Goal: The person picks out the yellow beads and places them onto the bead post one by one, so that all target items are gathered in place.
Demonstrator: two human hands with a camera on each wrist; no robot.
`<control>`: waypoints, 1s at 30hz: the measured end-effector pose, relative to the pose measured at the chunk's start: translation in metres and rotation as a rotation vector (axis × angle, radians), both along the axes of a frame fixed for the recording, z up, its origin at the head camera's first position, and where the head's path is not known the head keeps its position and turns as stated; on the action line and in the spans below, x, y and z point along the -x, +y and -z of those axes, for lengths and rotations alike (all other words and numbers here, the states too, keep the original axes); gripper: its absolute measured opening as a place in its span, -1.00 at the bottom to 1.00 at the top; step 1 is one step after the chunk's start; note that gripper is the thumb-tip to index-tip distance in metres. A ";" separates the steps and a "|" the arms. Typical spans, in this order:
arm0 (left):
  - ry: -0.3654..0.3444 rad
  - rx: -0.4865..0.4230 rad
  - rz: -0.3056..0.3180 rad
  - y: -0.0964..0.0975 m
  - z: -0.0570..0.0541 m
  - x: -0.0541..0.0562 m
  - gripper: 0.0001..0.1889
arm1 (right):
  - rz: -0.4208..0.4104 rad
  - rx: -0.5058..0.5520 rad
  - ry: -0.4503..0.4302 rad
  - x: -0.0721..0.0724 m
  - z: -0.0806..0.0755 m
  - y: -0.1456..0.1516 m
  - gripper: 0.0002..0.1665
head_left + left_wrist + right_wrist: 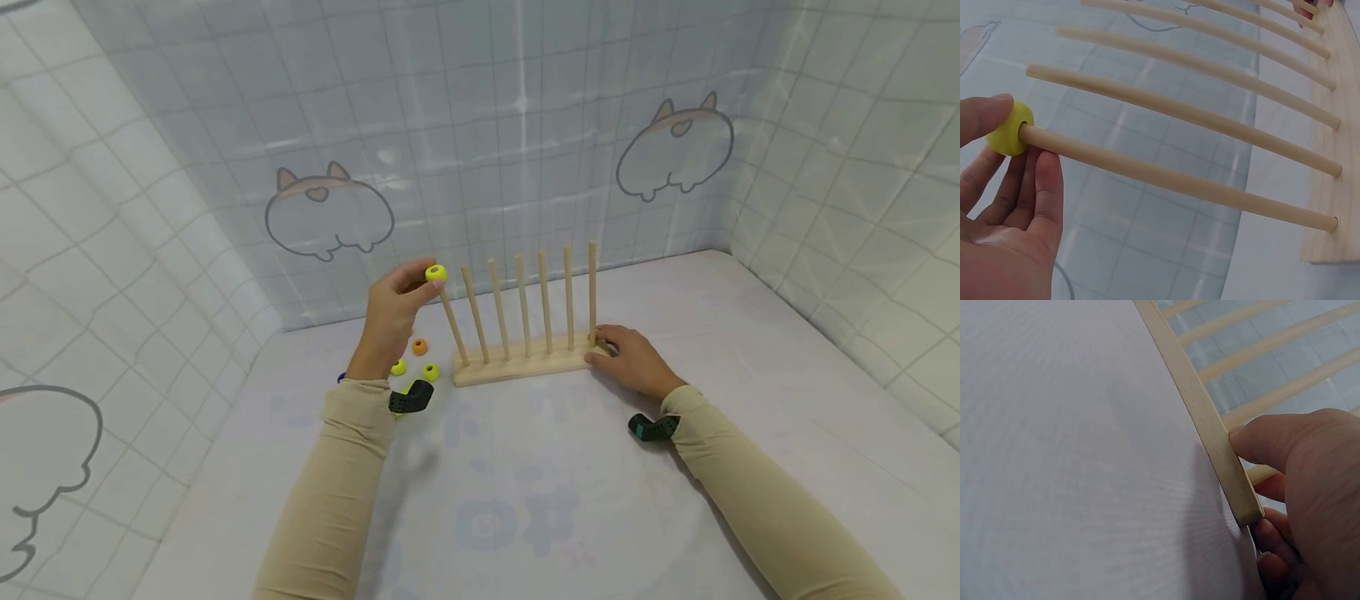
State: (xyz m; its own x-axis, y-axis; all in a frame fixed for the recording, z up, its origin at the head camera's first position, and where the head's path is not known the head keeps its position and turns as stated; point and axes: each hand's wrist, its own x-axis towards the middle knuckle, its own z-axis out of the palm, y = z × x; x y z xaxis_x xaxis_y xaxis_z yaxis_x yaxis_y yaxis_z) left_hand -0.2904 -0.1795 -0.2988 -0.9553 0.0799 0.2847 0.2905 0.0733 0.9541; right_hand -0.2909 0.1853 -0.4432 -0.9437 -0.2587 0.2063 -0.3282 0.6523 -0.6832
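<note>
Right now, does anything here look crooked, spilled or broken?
Nothing clearly stands out. The pegs fan out slightly in the head view, perhaps just lens distortion. Loose beads lie left of the wooden base, and the left hand pinches a yellow bead atop the leftmost peg.

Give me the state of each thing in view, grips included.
Held yellow bead, at the tip of the leftmost peg
Leftmost peg, upright, bare below the bead
Other six pegs, upright, bare
Wooden base, resting on the table
Left grip, pinching that bead
Right grip, holding the base's right end
Loose beads, yellow and orange, on the table, some partly hidden
</note>
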 end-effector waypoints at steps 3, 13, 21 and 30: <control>0.003 0.013 0.003 0.000 0.000 0.000 -0.54 | 0.001 0.001 -0.006 0.000 0.000 0.000 -0.39; 0.012 0.010 0.022 0.000 0.002 0.000 -0.53 | 0.006 0.016 -0.017 0.000 0.000 0.000 -0.39; 0.009 -0.009 0.016 0.001 0.002 0.001 -0.57 | 0.008 0.019 -0.024 0.000 0.000 -0.001 -0.39; 0.007 0.004 0.011 0.000 0.002 0.000 -0.56 | 0.013 -0.004 -0.021 0.000 0.000 -0.001 -0.41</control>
